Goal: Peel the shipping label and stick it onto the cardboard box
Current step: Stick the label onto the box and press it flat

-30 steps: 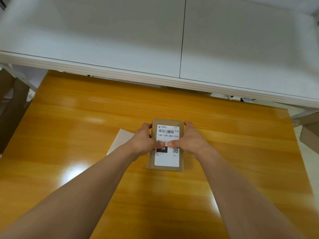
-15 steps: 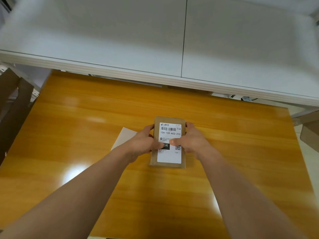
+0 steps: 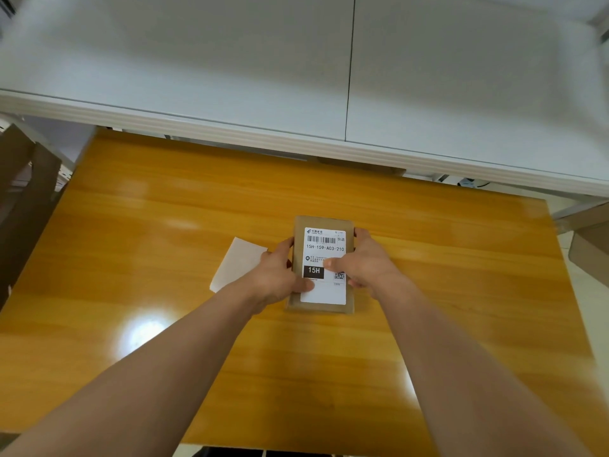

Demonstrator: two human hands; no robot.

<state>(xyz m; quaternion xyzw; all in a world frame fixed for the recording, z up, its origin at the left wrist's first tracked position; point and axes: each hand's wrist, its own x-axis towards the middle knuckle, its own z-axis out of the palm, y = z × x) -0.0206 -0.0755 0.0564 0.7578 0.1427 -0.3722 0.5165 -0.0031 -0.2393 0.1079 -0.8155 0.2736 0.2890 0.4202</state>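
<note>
Gripping cardboard box [image 3: 324, 222]: left hand [image 3: 280, 275], right hand [image 3: 369, 265]; thumbs pressing shipping label [image 3: 324, 293].

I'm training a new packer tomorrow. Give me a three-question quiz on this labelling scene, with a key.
1. True or false: the white shipping label lies on top of the flat brown cardboard box.
2. Which lies left of the box on the orange wooden table? A) scissors B) white backing sheet C) tape roll
3. Fill in: the bold black block on the label reads ___.

Key: 1 true; 2 B; 3 15H. Left hand and right hand grip the box sides.
</note>
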